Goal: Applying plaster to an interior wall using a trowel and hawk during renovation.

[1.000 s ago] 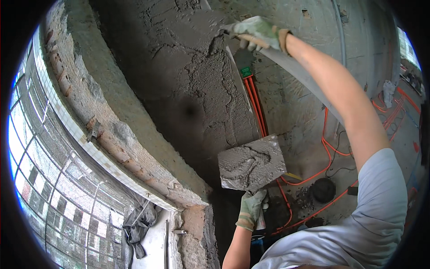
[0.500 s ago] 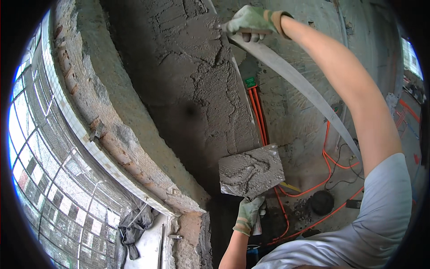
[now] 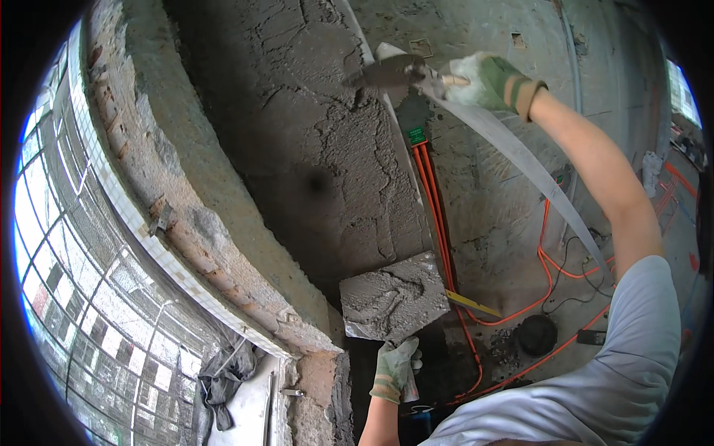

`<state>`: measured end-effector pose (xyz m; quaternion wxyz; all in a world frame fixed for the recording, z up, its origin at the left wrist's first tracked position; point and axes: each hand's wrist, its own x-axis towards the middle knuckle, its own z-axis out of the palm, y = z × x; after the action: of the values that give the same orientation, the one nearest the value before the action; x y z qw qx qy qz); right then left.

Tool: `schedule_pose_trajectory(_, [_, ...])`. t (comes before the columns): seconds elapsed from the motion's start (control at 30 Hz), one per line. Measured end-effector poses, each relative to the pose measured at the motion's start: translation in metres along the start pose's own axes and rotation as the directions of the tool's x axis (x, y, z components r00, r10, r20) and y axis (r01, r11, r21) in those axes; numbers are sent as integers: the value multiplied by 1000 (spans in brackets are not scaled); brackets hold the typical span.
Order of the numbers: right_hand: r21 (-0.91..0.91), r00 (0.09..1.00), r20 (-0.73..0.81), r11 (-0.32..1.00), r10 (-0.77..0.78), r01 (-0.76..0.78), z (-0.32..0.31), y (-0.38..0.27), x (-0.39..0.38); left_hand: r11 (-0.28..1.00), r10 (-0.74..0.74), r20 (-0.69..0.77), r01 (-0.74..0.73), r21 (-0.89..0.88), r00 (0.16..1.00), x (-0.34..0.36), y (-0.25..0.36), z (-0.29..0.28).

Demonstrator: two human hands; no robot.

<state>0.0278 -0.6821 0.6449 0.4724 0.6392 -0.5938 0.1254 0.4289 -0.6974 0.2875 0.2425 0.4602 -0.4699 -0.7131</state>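
My right hand (image 3: 483,80), in a green and white work glove, is closed round the handle of a trowel (image 3: 390,72). The trowel's dark blade lies over the edge of the wet grey mortar (image 3: 357,156) on the wall. Low in the middle, my gloved left hand (image 3: 396,364) grips a mortar board (image 3: 394,297) from below. Wet mortar with ridges covers the board's top. A long pale straightedge (image 3: 513,145) runs from beside the trowel down toward my right arm; what holds it there is hidden.
On the left, a rough concrete ledge (image 3: 201,156) borders a meshed window (image 3: 97,297). Orange conduits (image 3: 435,201) drop from a green box (image 3: 417,135) and run along the floor. A black bucket (image 3: 536,336) and a yellow level-like bar (image 3: 474,303) lie low on the right.
My right hand has moved right and down, and the trowel's blade now shows. My left hand has shifted the mortar board slightly left and down.
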Motion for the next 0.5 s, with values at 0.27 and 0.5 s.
schedule_pose_trajectory(0.27, [-592, 864, -174, 752, -473, 292, -29, 80, 67, 997, 54, 54, -51, -49, 997, 5, 10, 32])
schedule_pose_trajectory(0.5, [260, 957, -289, 962, -12, 90, -17, -31, 6, 995, 88, 54, -86, -51, 995, -3, 25, 35])
